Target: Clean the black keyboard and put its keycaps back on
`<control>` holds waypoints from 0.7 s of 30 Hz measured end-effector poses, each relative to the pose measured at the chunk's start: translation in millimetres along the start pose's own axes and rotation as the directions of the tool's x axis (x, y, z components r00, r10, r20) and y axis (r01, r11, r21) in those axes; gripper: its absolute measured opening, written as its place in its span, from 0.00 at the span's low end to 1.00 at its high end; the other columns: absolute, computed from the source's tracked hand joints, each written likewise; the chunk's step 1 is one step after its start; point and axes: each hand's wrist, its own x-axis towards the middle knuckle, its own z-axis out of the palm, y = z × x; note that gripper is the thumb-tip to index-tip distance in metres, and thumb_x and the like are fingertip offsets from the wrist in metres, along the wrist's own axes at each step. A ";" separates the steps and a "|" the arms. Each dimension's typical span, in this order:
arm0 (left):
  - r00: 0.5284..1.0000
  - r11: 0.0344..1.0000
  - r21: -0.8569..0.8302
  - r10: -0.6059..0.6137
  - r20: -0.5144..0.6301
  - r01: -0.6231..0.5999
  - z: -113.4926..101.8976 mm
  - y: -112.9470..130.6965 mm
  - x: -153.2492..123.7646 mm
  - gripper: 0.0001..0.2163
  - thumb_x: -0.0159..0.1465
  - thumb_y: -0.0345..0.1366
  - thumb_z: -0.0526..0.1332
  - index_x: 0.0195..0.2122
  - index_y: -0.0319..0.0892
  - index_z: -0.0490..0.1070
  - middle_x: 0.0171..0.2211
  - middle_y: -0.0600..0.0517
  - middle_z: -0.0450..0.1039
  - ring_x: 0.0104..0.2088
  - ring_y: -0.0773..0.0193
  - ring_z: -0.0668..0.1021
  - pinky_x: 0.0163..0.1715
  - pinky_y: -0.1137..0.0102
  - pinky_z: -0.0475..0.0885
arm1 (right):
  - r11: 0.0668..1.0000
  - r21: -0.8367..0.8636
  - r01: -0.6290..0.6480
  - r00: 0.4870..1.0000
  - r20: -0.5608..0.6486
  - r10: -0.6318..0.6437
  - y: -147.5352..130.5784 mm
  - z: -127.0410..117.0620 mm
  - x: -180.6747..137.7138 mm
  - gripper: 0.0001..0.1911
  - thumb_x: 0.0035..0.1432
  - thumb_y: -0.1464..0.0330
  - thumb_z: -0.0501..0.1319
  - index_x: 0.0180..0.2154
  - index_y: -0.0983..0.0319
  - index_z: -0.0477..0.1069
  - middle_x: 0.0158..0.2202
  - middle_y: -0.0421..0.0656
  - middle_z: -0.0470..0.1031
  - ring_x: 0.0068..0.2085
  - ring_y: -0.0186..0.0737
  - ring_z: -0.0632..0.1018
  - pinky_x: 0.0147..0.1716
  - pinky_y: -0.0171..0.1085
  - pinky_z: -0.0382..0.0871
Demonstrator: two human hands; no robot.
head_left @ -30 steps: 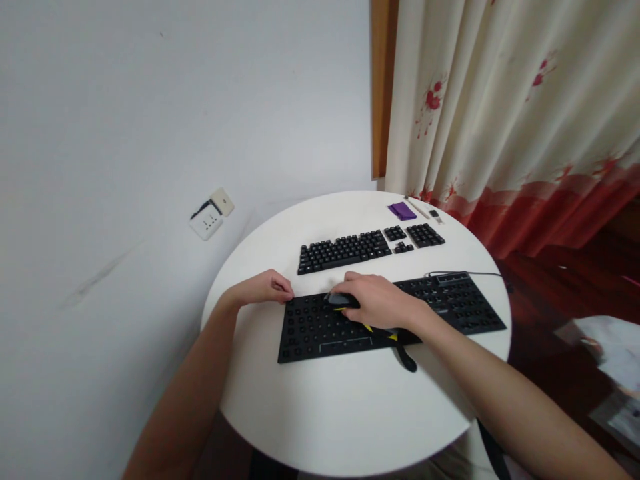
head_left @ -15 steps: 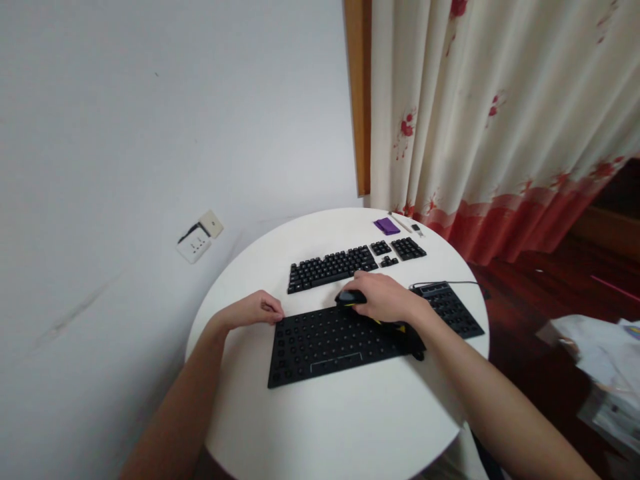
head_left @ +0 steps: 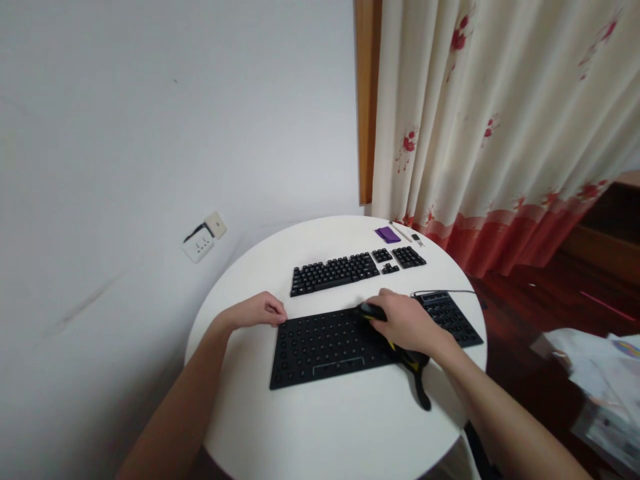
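A black keyboard base [head_left: 325,343] without keycaps lies on the round white table [head_left: 330,420]. My right hand [head_left: 407,323] is closed round a black and yellow brush-like tool [head_left: 415,373], its dark head pressed on the base's upper middle. My left hand [head_left: 257,311] rests with fingers curled at the base's top left corner, touching its edge. Behind the base the removed black keycaps [head_left: 335,272] are laid out in keyboard order.
A purple cloth [head_left: 388,234], a thin stick and a small dark item lie at the table's far edge. A cable [head_left: 445,292] runs off to the right. A floral curtain hangs behind; a wall socket [head_left: 203,240] is on the left wall. Papers lie on the floor at right.
My right hand slid the tool to the right along the keyboard base. The camera view shifted slightly. My left hand stayed at the corner.
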 end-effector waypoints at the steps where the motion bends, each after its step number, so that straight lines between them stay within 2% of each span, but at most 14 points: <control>1: 1.000 1.000 0.005 0.003 0.000 -0.003 -0.1 -0.1 0.1 0.15 0.59 0.48 0.67 0.31 0.39 0.81 0.27 0.49 0.78 0.28 0.64 0.76 0.31 0.73 0.68 | 0.993 -0.027 -0.116 0.991 -0.072 0.113 -0.7 5.4 1.5 0.14 0.62 0.67 0.57 0.47 0.61 0.76 0.42 0.49 0.75 0.41 0.45 0.77 0.41 0.40 0.65; 3: 1.000 1.000 0.010 0.007 0.001 -0.007 -0.1 0.7 0.1 0.15 0.59 0.48 0.67 0.31 0.39 0.81 0.26 0.49 0.78 0.28 0.64 0.76 0.31 0.73 0.68 | 0.977 -0.035 -0.210 0.971 -0.128 0.204 -8.1 17.6 1.8 0.14 0.62 0.68 0.56 0.47 0.62 0.75 0.43 0.49 0.73 0.40 0.45 0.77 0.39 0.40 0.65; 6: 1.000 1.000 0.013 0.012 0.005 -0.012 -0.4 2.4 -0.2 0.15 0.59 0.48 0.67 0.31 0.39 0.81 0.26 0.49 0.77 0.28 0.64 0.75 0.30 0.73 0.67 | 0.998 0.018 -0.062 0.997 -0.046 0.063 -28.2 31.7 -4.1 0.15 0.57 0.70 0.61 0.47 0.60 0.75 0.43 0.47 0.72 0.40 0.44 0.76 0.40 0.39 0.65; 8: 1.000 1.000 0.014 0.017 0.005 -0.017 -0.9 2.4 -0.4 0.15 0.59 0.48 0.67 0.31 0.39 0.81 0.26 0.50 0.77 0.28 0.64 0.75 0.30 0.73 0.67 | 0.993 0.104 0.053 0.998 0.011 -0.054 -41.5 35.2 -8.6 0.13 0.57 0.68 0.61 0.45 0.59 0.76 0.42 0.45 0.72 0.40 0.43 0.76 0.41 0.38 0.65; 11: 1.000 1.000 0.015 0.013 0.004 -0.013 -1.8 -0.1 0.0 0.15 0.59 0.48 0.66 0.31 0.39 0.81 0.26 0.50 0.76 0.28 0.64 0.74 0.30 0.73 0.66 | 0.986 0.144 0.078 0.996 -0.050 -0.072 -53.0 34.5 -11.4 0.11 0.60 0.68 0.59 0.44 0.60 0.75 0.41 0.46 0.72 0.46 0.45 0.74 0.47 0.39 0.65; 13: 1.000 1.000 0.017 0.015 0.008 -0.016 -2.3 -1.9 0.5 0.16 0.59 0.49 0.66 0.31 0.39 0.81 0.25 0.50 0.76 0.28 0.64 0.74 0.30 0.73 0.66 | 0.991 0.129 0.044 0.997 -0.074 -0.035 -52.1 32.6 -10.5 0.12 0.61 0.69 0.58 0.46 0.61 0.74 0.42 0.47 0.71 0.47 0.45 0.74 0.48 0.39 0.65; 17: 0.999 0.999 0.030 0.028 0.022 -0.029 -2.2 -2.4 1.2 0.16 0.59 0.49 0.66 0.31 0.39 0.81 0.25 0.50 0.76 0.28 0.65 0.74 0.30 0.73 0.65 | 0.992 -0.012 -0.122 0.992 -0.036 0.121 -27.5 21.8 -5.2 0.13 0.60 0.72 0.56 0.45 0.61 0.74 0.41 0.48 0.71 0.40 0.45 0.76 0.40 0.40 0.66; 19: 0.999 0.999 0.034 0.029 0.020 -0.030 -1.8 -1.6 1.1 0.16 0.59 0.49 0.66 0.31 0.39 0.81 0.25 0.50 0.75 0.27 0.65 0.73 0.29 0.73 0.65 | 0.957 -0.124 -0.262 0.963 -0.097 0.251 -8.9 11.6 -2.2 0.13 0.58 0.74 0.55 0.43 0.62 0.74 0.42 0.50 0.71 0.41 0.48 0.77 0.38 0.41 0.66; 21: 0.999 0.999 0.028 0.029 0.014 -0.030 -1.3 -0.5 0.9 0.17 0.58 0.50 0.66 0.31 0.39 0.81 0.24 0.50 0.75 0.27 0.65 0.73 0.29 0.73 0.65 | 0.896 -0.174 -0.410 0.909 -0.161 0.385 5.4 2.1 -0.8 0.13 0.59 0.73 0.54 0.44 0.64 0.74 0.43 0.53 0.70 0.41 0.51 0.77 0.38 0.43 0.66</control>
